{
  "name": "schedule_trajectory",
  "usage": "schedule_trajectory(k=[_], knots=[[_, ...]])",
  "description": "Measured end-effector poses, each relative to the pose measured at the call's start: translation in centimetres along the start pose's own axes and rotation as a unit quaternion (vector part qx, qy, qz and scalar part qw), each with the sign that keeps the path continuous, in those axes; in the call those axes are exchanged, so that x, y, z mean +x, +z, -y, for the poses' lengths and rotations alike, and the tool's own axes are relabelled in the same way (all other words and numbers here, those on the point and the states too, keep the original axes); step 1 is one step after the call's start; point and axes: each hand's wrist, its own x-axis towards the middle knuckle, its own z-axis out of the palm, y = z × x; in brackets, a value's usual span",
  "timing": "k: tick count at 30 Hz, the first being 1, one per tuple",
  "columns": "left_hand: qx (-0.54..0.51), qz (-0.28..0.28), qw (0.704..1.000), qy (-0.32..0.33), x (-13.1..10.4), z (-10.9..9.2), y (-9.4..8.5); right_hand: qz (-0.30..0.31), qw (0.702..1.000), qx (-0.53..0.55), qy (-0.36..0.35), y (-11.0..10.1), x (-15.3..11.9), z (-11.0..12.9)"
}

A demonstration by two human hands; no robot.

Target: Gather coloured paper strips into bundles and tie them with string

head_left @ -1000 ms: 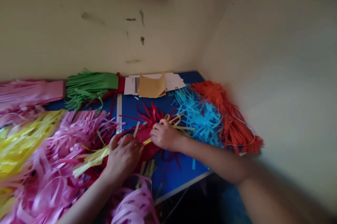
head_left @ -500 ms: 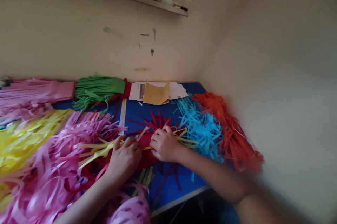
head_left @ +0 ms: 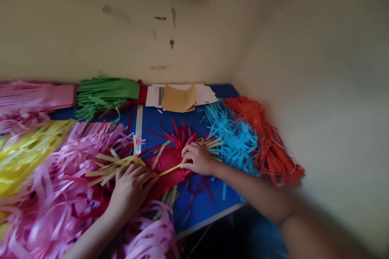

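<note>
The right hand (head_left: 196, 158) pinches a yellow strip (head_left: 170, 170) over red paper (head_left: 165, 159); the left hand (head_left: 131, 186) meets the strip, grip unclear.

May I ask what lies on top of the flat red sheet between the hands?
A narrow yellow strip and a paler straight strip show over the flat red sheet; whatever the left hand and right hand cover cannot be seen.
</note>
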Motion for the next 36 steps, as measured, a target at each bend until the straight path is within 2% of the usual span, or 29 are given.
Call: schedule_trajectory(k=[4, 10, 12, 15, 20, 23, 28, 30, 32, 34, 36], knots=[[-0.010, 0.009, 0.999, -0.045, 0.5, -0.4, -0.1, 0.038, 0.999, -0.010, 0.021, -0.7, 0.7, 0.6], [0.081, 0.028, 0.994, -0.071, 1.9, -2.0, -0.9, 0.108, 0.986, -0.074, 0.100, -1.5, 1.8, 2.5], [0.089, 0.039, 0.994, -0.046, 2.2, -2.5, -1.1, 0.100, 0.987, -0.102, 0.068, -1.6, 1.7, 3.0], [0.075, 0.051, 0.996, 0.024, 2.3, -3.2, -1.3, 0.081, 0.982, -0.161, -0.052, -1.6, 1.3, 3.3], [0.114, 0.043, 0.989, 0.079, 2.6, -4.0, -0.7, 0.078, 0.947, -0.246, -0.190, -1.0, 1.3, 3.0], [0.150, 0.018, 0.983, 0.101, 3.1, -4.2, -0.4, 0.075, 0.932, -0.276, -0.221, -0.6, 1.8, 2.6], [0.177, -0.042, 0.975, 0.124, 3.9, -3.8, -0.5, 0.030, 0.943, -0.265, -0.200, -1.3, 2.9, 2.6], [0.183, -0.075, 0.972, 0.131, 4.2, -3.5, -1.3, 0.008, 0.953, -0.245, -0.179, -2.7, 3.0, 3.6], [0.185, -0.107, 0.966, 0.147, 4.3, -3.7, -3.1, -0.025, 0.961, -0.224, -0.161, -5.1, 2.4, 5.4], [0.182, -0.138, 0.955, 0.190, 4.1, -4.5, -5.9, -0.074, 0.970, -0.193, -0.126, -8.0, 1.2, 8.0], [0.173, -0.164, 0.940, 0.246, 3.4, -6.2, -9.1, -0.106, 0.985, -0.116, -0.070, -10.9, -0.4, 10.5]])
